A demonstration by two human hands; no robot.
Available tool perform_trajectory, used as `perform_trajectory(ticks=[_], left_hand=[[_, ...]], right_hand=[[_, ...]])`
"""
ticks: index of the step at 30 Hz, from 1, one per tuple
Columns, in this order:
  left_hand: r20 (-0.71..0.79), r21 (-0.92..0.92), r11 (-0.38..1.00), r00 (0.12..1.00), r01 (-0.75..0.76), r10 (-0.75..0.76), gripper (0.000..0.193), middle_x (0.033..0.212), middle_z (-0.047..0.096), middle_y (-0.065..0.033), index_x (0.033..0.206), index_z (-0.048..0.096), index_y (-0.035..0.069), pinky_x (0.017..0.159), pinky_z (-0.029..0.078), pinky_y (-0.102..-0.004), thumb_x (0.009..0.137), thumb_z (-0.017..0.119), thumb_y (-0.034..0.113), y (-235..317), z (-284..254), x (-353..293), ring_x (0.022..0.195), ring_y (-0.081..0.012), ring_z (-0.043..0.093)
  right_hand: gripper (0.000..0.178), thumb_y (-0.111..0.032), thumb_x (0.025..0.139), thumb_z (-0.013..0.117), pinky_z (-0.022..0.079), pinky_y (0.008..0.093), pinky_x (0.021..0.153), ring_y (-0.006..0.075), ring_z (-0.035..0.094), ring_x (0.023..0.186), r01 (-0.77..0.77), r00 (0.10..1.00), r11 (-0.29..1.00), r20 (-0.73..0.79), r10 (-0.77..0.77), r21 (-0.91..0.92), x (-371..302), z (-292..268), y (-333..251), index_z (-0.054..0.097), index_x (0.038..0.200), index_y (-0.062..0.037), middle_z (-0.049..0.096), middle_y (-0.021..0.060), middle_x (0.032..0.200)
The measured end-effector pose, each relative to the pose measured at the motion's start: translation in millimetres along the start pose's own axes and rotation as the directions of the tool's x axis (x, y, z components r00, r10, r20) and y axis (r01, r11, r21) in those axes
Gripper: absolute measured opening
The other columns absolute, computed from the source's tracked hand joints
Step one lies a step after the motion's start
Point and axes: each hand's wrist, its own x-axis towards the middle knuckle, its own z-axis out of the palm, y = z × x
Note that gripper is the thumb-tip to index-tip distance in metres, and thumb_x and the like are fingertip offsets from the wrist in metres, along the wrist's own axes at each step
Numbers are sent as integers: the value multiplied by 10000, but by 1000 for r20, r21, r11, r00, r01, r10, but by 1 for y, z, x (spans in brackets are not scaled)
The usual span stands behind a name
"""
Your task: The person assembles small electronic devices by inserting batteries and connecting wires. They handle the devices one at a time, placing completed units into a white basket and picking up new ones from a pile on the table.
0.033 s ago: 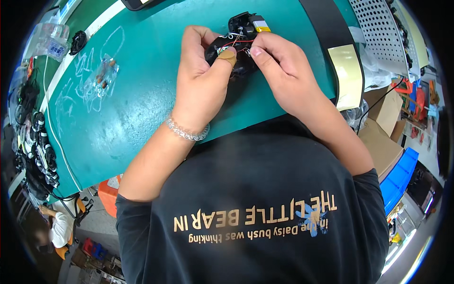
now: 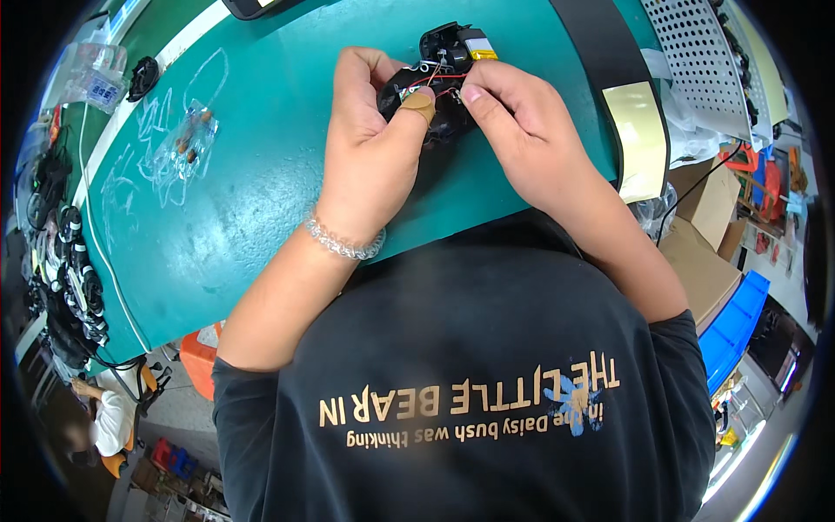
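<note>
A green table (image 2: 261, 252) is filling the upper centre, a perforated basket (image 2: 696, 61) flanking upper right; the left hand (image 2: 374, 130) is gripping a black housing (image 2: 447, 122), the right hand (image 2: 526, 130) pinching a wire (image 2: 447, 76).

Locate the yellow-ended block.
In the head view, upper middle: the block sits just beyond the right hand, right of a black casing.

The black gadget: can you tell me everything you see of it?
The gadget is black, plastic-looking and open, showing thin red wires. A block, pale with a yellow end, is at its far side. The left hand grips it, thumb on top; the right hand has its fingertips at the wires. It is over the green table; hands hide part.
</note>
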Motion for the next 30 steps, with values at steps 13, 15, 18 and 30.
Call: perform_trajectory(ticks=[13, 15, 18, 30], left_hand=[[12, -21, 1000, 1000, -20, 20, 207, 818, 433, -34, 906, 341, 42, 530, 410, -208, 818, 529, 36, 1, 2, 1, 643, -58, 441], [32, 3, 999, 998, -49, 48, 210, 818, 433, -35, 910, 339, 41, 536, 414, -210, 818, 528, 30, -3, -1, 2, 651, -60, 445], [17, 80, 992, 995, -100, 99, 212, 823, 435, -35, 917, 339, 40, 555, 418, -212, 819, 526, 25, -6, -2, 2, 671, -63, 448], [48, 132, 979, 988, -155, 150, 192, 843, 448, -38, 891, 359, 35, 654, 417, -227, 808, 531, 21, -9, -1, 3, 755, -77, 424]], right_hand=[[105, -69, 817, 587, 380, 277, 514, 166, 464, 536, 41, 993, 987, -120, -23, 155, -2, 7, -2, 508, 801, -2, 490, 72, 608], [110, -57, 801, 605, 401, 268, 531, 162, 489, 554, 93, 990, 992, -115, -82, 89, -2, 7, 3, 514, 822, 1, 509, 73, 629], [130, -48, 778, 624, 423, 265, 548, 161, 516, 578, 165, 979, 985, -110, -170, -52, -1, 5, -1, 525, 847, 0, 536, 82, 669], [137, -51, 738, 657, 419, 255, 551, 147, 520, 600, 131, 985, 991, -105, -135, -40, -1, 6, 1, 556, 820, -8, 554, 69, 692]])
